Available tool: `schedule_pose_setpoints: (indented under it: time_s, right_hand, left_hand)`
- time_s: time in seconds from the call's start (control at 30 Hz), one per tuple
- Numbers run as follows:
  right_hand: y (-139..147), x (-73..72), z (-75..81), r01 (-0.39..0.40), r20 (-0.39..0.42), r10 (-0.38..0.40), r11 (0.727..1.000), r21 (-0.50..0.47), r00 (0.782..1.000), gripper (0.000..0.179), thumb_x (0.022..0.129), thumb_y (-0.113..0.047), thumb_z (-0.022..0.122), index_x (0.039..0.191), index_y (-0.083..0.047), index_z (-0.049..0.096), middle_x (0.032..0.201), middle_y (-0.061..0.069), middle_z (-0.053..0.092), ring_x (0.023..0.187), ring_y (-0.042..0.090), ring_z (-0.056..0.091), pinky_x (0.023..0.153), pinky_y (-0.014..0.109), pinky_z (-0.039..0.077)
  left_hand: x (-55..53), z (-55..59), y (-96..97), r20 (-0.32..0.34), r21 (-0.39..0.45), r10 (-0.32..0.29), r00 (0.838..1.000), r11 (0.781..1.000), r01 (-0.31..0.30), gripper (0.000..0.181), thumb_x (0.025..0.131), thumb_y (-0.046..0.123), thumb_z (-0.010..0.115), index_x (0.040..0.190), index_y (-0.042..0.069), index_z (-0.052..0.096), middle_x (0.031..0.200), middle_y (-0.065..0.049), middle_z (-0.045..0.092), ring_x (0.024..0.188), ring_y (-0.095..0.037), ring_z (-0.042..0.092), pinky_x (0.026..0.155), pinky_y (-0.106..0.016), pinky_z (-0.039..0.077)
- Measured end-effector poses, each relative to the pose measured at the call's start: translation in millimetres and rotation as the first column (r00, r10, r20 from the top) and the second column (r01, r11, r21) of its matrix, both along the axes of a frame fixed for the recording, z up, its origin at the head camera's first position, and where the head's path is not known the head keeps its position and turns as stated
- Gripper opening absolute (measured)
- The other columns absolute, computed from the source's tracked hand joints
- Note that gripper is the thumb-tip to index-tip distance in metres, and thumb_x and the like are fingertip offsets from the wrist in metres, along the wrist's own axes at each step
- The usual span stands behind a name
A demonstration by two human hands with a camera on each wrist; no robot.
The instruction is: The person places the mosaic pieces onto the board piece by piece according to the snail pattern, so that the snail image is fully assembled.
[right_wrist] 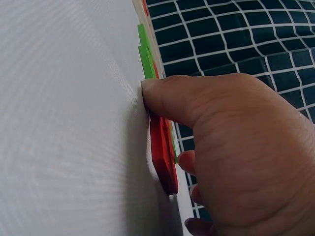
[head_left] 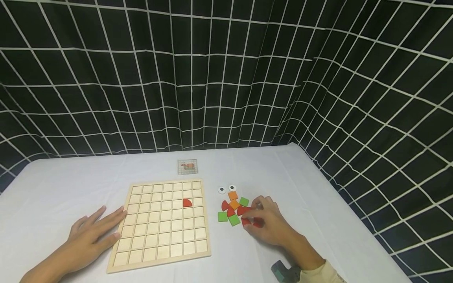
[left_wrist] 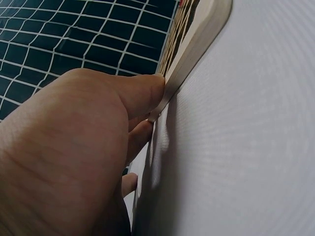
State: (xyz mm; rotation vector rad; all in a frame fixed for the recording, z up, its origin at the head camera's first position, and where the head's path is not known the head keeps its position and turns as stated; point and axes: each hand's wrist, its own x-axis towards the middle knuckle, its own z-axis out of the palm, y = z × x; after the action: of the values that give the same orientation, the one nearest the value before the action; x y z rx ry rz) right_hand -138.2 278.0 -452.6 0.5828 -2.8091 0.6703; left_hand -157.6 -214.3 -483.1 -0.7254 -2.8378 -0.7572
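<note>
My left hand point(head_left: 90, 236) lies at the left edge of a wooden grid board point(head_left: 161, 259), fingers stretched, fingertips and thumb touching its rim. In the left wrist view the thumb point(left_wrist: 142, 93) presses against the board's side point(left_wrist: 197, 44). One red quarter-circle piece point(head_left: 187, 203) sits in a cell of the board. To the right of the board my right hand point(head_left: 270, 224) bends over the loose pieces, thumb and index finger pinching a red piece point(head_left: 245, 221). Another red piece point(right_wrist: 161, 152) shows under the hand in the right wrist view, partly hidden by it.
Loose on the white cloth are green squares point(head_left: 222, 216), orange squares point(head_left: 232, 195), more red quarter-circles point(head_left: 225, 205) and two round eye pieces point(head_left: 221, 190). A small picture card point(head_left: 187, 166) lies behind the board. A dark grid-patterned curtain point(head_left: 198, 78) stands behind the table.
</note>
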Motion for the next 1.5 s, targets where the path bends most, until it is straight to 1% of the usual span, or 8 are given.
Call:
schedule_pose_setpoints:
  time_s: [0.17, 0.33, 0.8, 0.93, 1.03, 1.13, 1.27, 1.5]
  right_hand:
    - [-0.3, 1.8, 1.9, 0.037, 0.033, -0.037, 0.999, -0.001, 0.999, 0.022, 0.074, -0.025, 0.081, 0.093, -0.034, 0.073, 0.101, -0.014, 0.046, 0.095, 0.010, 0.038, 0.072, 0.032, 0.040]
    - [-0.2, 1.6, 2.1, 0.038, 0.018, -0.038, 0.999, -0.020, 0.999, 0.021, 0.073, -0.030, 0.084, 0.089, -0.034, 0.072, 0.099, -0.014, 0.046, 0.094, 0.010, 0.038, 0.072, 0.032, 0.039]
    - [1.4, -1.0, 0.8, -0.057, -0.072, 0.054, 0.998, -0.034, 0.996, 0.027, 0.074, -0.015, 0.075, 0.097, -0.030, 0.076, 0.099, -0.012, 0.049, 0.091, 0.009, 0.038, 0.070, 0.031, 0.036]
    - [0.0, -1.1, 0.6, -0.029, -0.062, 0.027, 0.999, -0.027, 0.998, 0.016, 0.075, -0.024, 0.080, 0.087, -0.032, 0.074, 0.098, -0.013, 0.048, 0.092, 0.009, 0.039, 0.074, 0.034, 0.036]
    - [-0.6, -1.0, 1.0, 0.000, -0.037, -0.001, 1.000, -0.026, 0.999, 0.016, 0.073, -0.032, 0.083, 0.082, -0.034, 0.070, 0.097, -0.014, 0.047, 0.093, 0.009, 0.039, 0.077, 0.036, 0.036]
    - [0.1, -1.1, 0.8, -0.018, -0.026, 0.018, 0.999, -0.029, 1.000, 0.017, 0.077, -0.025, 0.079, 0.088, -0.035, 0.071, 0.100, -0.014, 0.048, 0.094, 0.010, 0.039, 0.076, 0.036, 0.037]
    - [1.8, -0.6, 0.2, -0.058, -0.023, 0.058, 0.998, -0.021, 0.998, 0.031, 0.079, -0.013, 0.072, 0.102, -0.034, 0.074, 0.104, -0.013, 0.049, 0.096, 0.010, 0.038, 0.075, 0.034, 0.037]
    - [1.1, 0.2, 0.4, -0.078, -0.043, 0.078, 0.997, 0.007, 0.996, 0.036, 0.079, -0.017, 0.072, 0.110, -0.035, 0.074, 0.105, -0.012, 0.048, 0.096, 0.011, 0.038, 0.073, 0.034, 0.036]
  left_hand:
    - [-1.5, 0.4, 0.6, 0.000, -0.001, -0.004, 1.000, 1.000, 0.004, 0.055, 0.096, 0.033, 0.059, 0.147, 0.022, 0.044, 0.151, -0.004, 0.037, 0.140, -0.044, 0.015, 0.104, -0.065, -0.012]
    - [-1.5, 1.2, 1.5, -0.001, -0.002, -0.005, 1.000, 1.000, 0.005, 0.053, 0.096, 0.032, 0.059, 0.146, 0.021, 0.045, 0.151, -0.005, 0.038, 0.140, -0.044, 0.016, 0.104, -0.065, -0.012]
    - [-2.4, 2.7, 0.2, -0.003, 0.000, -0.010, 1.000, 1.000, 0.010, 0.054, 0.096, 0.032, 0.059, 0.147, 0.021, 0.044, 0.151, -0.006, 0.038, 0.140, -0.044, 0.015, 0.104, -0.064, -0.013]
    - [-2.0, 2.3, -0.7, -0.005, -0.001, -0.008, 1.000, 1.000, 0.008, 0.054, 0.096, 0.032, 0.059, 0.147, 0.021, 0.044, 0.151, -0.006, 0.038, 0.140, -0.044, 0.014, 0.105, -0.064, -0.013]
    - [-1.7, 1.6, -1.0, -0.009, 0.002, -0.011, 1.000, 1.000, 0.011, 0.054, 0.096, 0.032, 0.060, 0.147, 0.021, 0.044, 0.151, -0.005, 0.038, 0.141, -0.043, 0.014, 0.105, -0.064, -0.013]
    - [-1.4, 0.9, -1.2, -0.009, 0.003, -0.010, 1.000, 1.000, 0.010, 0.055, 0.096, 0.032, 0.060, 0.147, 0.022, 0.043, 0.151, -0.004, 0.037, 0.141, -0.043, 0.014, 0.104, -0.064, -0.013]
    - [-1.2, 0.2, -1.5, -0.009, 0.004, -0.008, 1.000, 1.000, 0.008, 0.055, 0.096, 0.032, 0.060, 0.147, 0.022, 0.043, 0.152, -0.003, 0.036, 0.141, -0.043, 0.014, 0.104, -0.064, -0.013]
    - [-1.2, -0.3, -2.1, -0.012, 0.009, -0.013, 1.000, 1.000, 0.013, 0.056, 0.096, 0.030, 0.060, 0.148, 0.023, 0.042, 0.153, 0.001, 0.034, 0.141, -0.042, 0.014, 0.105, -0.063, -0.013]
